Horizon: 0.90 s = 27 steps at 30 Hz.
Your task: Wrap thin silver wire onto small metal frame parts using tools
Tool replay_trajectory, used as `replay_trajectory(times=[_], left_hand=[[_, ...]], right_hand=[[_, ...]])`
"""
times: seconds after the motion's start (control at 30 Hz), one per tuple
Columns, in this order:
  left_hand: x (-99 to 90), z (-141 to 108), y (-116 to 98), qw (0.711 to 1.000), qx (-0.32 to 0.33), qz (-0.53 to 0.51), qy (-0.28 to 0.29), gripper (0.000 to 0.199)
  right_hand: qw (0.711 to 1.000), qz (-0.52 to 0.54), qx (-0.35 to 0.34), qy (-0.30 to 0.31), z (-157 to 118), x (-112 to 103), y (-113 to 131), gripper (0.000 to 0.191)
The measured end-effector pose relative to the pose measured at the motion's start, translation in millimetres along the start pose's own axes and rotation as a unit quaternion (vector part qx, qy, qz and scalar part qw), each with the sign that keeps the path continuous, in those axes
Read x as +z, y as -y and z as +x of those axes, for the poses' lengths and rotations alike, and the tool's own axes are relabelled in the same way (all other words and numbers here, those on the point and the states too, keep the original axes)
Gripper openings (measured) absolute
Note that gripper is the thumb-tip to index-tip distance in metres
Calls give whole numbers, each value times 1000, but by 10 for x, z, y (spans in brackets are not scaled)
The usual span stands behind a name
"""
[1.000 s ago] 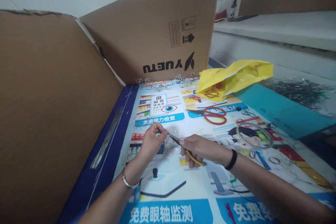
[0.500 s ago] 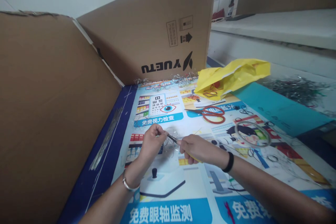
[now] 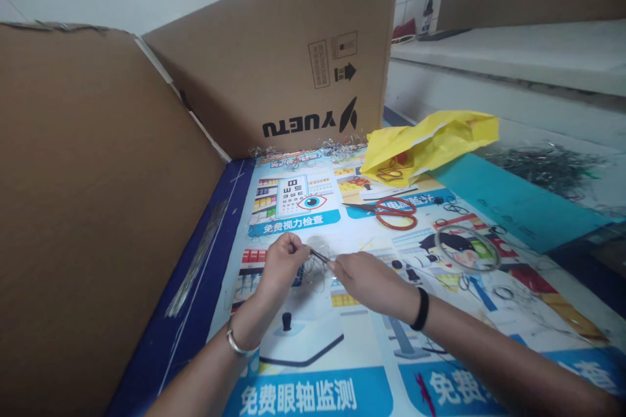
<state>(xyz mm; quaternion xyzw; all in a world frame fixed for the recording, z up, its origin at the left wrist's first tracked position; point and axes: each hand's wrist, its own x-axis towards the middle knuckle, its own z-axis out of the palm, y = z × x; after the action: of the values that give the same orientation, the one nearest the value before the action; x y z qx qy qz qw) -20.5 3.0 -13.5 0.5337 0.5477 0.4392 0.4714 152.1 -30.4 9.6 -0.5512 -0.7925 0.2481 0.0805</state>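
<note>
Right hand [image 3: 372,279] is clamped around pliers [image 3: 320,256]; left hand [image 3: 282,265] appears pinched on looped wire [image 3: 313,279] at the plier tips. Loops are present, suggesting partial working; the remainder cannot be judged. Straight wires [image 3: 198,262] lie left of the grip, scissors [image 3: 397,214] beyond it rightward. Plier handles are hidden; wire ends are indistinct.

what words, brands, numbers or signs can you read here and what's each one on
"YUETU": tall brown cardboard panel, upside down
Black arrow pointing right: same panel
"免费视力检查": blue-and-white printed poster
"免费眼轴监测": same poster
"免费…查": same poster, middle behind the right forearm
"电脑验光": same poster, partly covered by red-handled scissors, so uncertain
Too small or blurred: panel's boxed print, poster's top heading
</note>
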Motion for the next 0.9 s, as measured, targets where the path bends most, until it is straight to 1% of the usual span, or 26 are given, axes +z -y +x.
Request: replay_trajectory(times=[0.1, 0.17, 0.23, 0.27, 0.33, 0.37, 0.5, 0.57, 0.8, 0.9], left_hand=[[-16, 18, 16, 1000, 11, 9, 11, 17], [-23, 22, 19, 1000, 16, 11, 19, 16], [-26, 22, 11, 999, 14, 3, 30, 16], [-27, 21, 4, 999, 10, -2, 38, 17], [-30, 20, -12, 998, 2, -8, 57, 17], [-32, 21, -20, 998, 1, -8, 66, 17], [-52, 28, -42, 997, 11, -1, 78, 17], [-61, 31, -53, 996, 8, -5, 83, 18], [-78, 35, -109, 994, -6, -46, 99, 23], [-90, 36, -127, 993, -9, -53, 107, 22]], right_hand=[[1000, -7, -1, 2, -15, -9, 3, 43], [1000, 11, -2, 4, -18, -24, -5, 41], [995, 88, 14, 36, -10, -33, -34, 40], [987, 147, 29, 65, -1, -32, -57, 40], [948, 281, 63, 132, 23, -21, -118, 38], [927, 333, 71, 155, 36, -14, -152, 38], [854, 475, 37, 207, 70, 11, -264, 37], [823, 520, 32, 225, 75, 22, -293, 37], [732, 628, 21, 264, 91, 81, -320, 37], [708, 656, 3, 262, 103, 115, -343, 40]])
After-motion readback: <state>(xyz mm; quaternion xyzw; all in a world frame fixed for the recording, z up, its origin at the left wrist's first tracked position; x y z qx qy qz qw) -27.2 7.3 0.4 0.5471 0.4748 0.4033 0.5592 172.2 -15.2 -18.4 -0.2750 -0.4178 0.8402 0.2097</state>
